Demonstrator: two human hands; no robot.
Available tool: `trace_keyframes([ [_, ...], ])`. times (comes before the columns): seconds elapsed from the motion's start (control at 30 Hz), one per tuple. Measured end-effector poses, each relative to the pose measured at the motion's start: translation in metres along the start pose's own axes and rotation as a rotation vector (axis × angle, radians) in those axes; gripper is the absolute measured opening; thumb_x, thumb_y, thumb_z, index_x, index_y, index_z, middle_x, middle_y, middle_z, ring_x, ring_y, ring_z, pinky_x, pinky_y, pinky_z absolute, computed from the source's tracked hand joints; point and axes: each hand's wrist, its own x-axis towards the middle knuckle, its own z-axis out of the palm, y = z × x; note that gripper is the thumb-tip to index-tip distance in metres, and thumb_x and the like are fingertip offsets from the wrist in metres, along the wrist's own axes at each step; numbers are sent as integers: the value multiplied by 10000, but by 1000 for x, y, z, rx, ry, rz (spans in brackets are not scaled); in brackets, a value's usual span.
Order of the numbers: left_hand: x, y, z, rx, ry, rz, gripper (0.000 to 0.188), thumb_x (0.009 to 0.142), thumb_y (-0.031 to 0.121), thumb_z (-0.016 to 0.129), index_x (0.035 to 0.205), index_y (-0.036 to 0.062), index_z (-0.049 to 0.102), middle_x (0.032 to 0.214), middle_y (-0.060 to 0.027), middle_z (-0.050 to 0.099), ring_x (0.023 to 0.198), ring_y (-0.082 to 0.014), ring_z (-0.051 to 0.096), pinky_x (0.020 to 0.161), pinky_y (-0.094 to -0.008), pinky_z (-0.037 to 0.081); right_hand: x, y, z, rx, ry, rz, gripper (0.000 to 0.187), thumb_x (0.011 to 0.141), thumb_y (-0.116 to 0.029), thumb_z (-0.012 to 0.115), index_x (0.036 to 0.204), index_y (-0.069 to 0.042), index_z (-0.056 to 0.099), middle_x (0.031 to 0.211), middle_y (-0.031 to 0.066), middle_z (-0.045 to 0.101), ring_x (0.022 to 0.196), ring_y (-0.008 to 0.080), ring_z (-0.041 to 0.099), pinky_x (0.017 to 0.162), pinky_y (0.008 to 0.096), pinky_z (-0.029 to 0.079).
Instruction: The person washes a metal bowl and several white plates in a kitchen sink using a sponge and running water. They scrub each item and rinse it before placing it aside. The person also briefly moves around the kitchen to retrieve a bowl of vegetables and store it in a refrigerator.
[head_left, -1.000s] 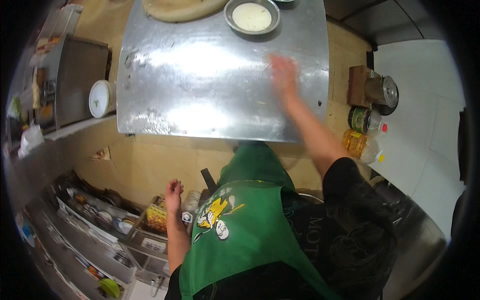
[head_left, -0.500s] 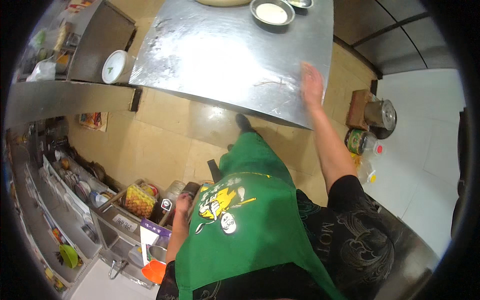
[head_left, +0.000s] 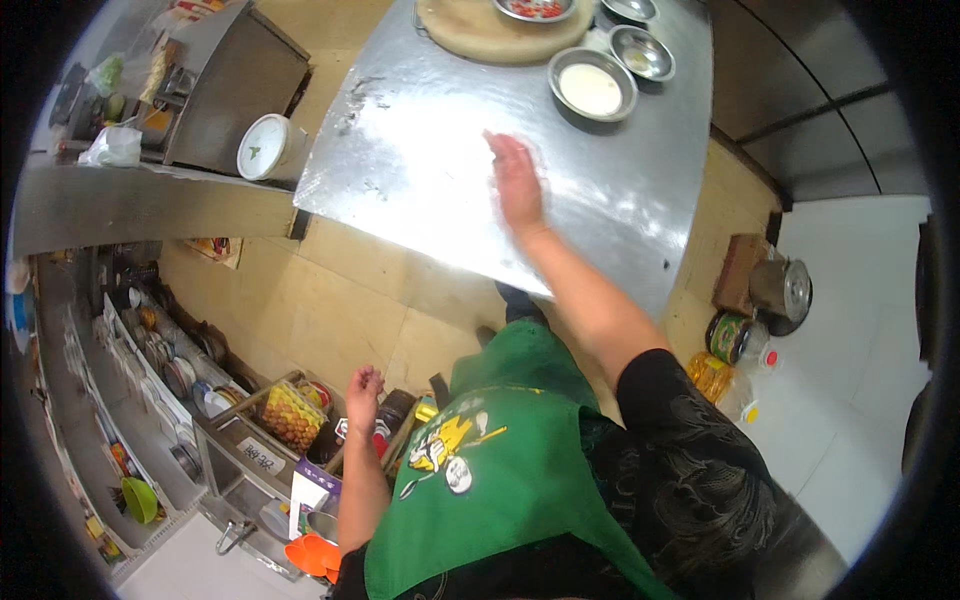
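Observation:
My right hand [head_left: 517, 188] reaches over the steel table [head_left: 420, 170], fingers stretched out and slightly blurred, with nothing in it. Whether the palm touches the tabletop I cannot tell. Beyond it, to the right, stands a metal bowl of white liquid or paste [head_left: 590, 90]. My left hand [head_left: 364, 395] hangs low at my left side, its fingers loosely bent and holding nothing. Just behind and below it in the picture are jars and a crate of small round orange-yellow things [head_left: 291, 415].
A round wooden board [head_left: 470, 35] carries a bowl of red pieces [head_left: 538, 8]; a small metal bowl [head_left: 643, 55] stands nearby. Left are a lidded white tub [head_left: 264, 147] and shelves of dishes [head_left: 180, 380]. A metal pot [head_left: 783, 289] and oil bottles [head_left: 712, 376] stand right.
My right hand has swept left from the table's right side; the thin strand there no longer shows. The view has shifted, showing more bowls and the board. My left hand has risen slightly.

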Motion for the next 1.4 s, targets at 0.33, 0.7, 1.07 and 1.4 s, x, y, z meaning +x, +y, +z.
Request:
trace_keyframes([
  [0.33, -48, -97, -1, 471, -79, -146, 176, 820, 122, 539, 957, 12, 564, 785, -47, 594, 716, -123, 554, 676, -247, 449, 8, 27, 175, 217, -596, -45, 231, 830, -77, 481, 1036, -32, 577, 1078, 134, 558, 1021, 288, 525, 907, 347, 406],
  [0.7, -89, -68, 29, 47, 67, -295, 158, 825, 106, 556, 968, 41, 536, 714, -15, 533, 608, -93, 491, 544, -232, 414, 100, 96, 102, -202, -417, -176, 246, 876, -175, 434, 993, -35, 598, 1033, 183, 568, 994, 325, 519, 869, 373, 408],
  [1.07, -48, -45, 108, -18, -10, 1, 235, 815, 69, 536, 1040, 11, 504, 807, -21, 546, 669, -82, 488, 597, -217, 419, -36, 11, -223, -120, -307, 170, 306, 882, -290, 476, 1046, -59, 592, 1027, 49, 564, 877, 157, 512, 844, 261, 385],
  [1.4, -63, -48, 207, 191, -28, 269, 277, 809, 80, 527, 1069, -15, 511, 945, -112, 596, 864, -175, 565, 764, -285, 453, -210, 66, -667, 524, 615, 549, 339, 966, -293, 349, 682, -121, 420, 590, 19, 392, 399, 188, 291, 398, 332, 282],
])
